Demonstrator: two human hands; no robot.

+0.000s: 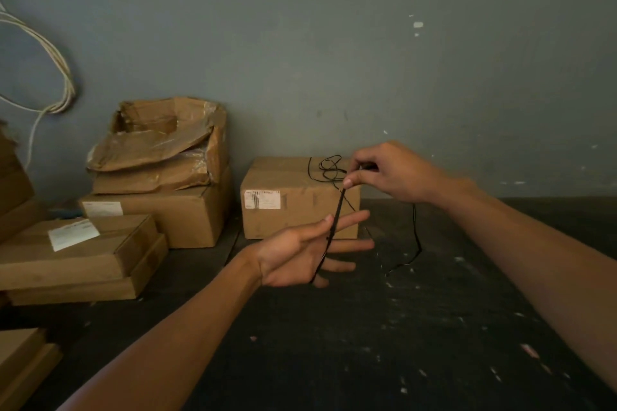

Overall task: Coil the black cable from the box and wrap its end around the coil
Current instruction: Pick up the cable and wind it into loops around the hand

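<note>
Between both hands, black cable; box label unreadable

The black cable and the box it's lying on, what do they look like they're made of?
The black cable looks like thin, flexible rubber or plastic-sheathed wire with a matte finish: it loops loosely and pulls straight between both hands. The box looks like plain brown corrugated cardboard, matte and creased, with a white paper label.

The box stands against the wall, before me. Part of the cable lies on top of it. Left of it, other cartons are stacked on the floor.
</note>
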